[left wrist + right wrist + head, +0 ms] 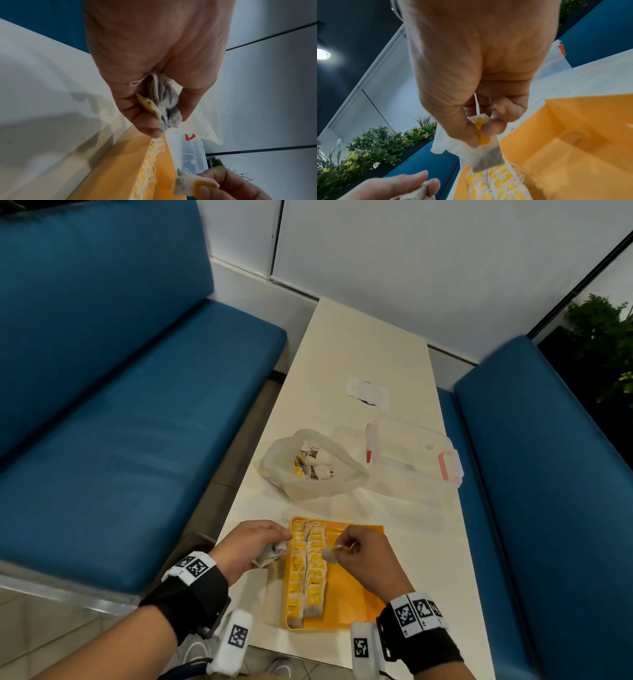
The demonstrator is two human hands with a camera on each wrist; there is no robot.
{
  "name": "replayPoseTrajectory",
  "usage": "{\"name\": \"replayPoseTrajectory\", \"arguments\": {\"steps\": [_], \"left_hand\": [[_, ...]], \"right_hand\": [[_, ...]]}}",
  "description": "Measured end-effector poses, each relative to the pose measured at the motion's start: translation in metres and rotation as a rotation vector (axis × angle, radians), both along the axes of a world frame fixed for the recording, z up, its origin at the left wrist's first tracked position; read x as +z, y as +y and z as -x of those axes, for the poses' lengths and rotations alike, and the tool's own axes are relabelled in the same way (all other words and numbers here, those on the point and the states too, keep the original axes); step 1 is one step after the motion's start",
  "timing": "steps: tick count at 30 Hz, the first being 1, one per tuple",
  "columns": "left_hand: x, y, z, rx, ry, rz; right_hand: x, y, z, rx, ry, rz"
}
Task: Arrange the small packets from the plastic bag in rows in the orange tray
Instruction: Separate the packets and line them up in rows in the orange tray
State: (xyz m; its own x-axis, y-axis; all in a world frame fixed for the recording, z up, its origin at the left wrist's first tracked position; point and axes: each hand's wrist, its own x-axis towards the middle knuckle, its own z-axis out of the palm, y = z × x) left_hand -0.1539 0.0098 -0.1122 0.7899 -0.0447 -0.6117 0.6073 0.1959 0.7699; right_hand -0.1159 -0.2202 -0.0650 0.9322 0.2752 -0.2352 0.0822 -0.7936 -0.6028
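Note:
The orange tray (356, 587) lies at the near end of the table, with two rows of white-and-yellow packets (306, 570) along its left side. My left hand (251, 542) hovers just left of the tray and grips a bunch of packets (163, 108). My right hand (356, 549) is above the tray's middle and pinches a single packet (486, 155) by its yellow tag, hanging over the rows. The plastic bag (313, 465) lies open behind the tray with more packets inside.
A clear lidded box with red clasps (414, 457) stands right of the bag. A white wrapper (368, 393) lies farther back. Blue benches (120, 422) flank the narrow cream table (359, 344). The tray's right half (573, 148) is bare.

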Motion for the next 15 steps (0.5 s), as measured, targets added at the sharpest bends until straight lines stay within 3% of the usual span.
{"name": "replayPoseTrajectory", "arguments": {"steps": [7, 15], "left_hand": [[-0.01, -0.003, 0.004, -0.066, 0.016, -0.105], [-0.02, -0.01, 0.009, -0.157, 0.005, -0.212]], "right_hand": [[-0.01, -0.004, 0.014, 0.015, 0.125, 0.034], [-0.024, 0.001, 0.034, 0.154, 0.265, 0.156]]}}
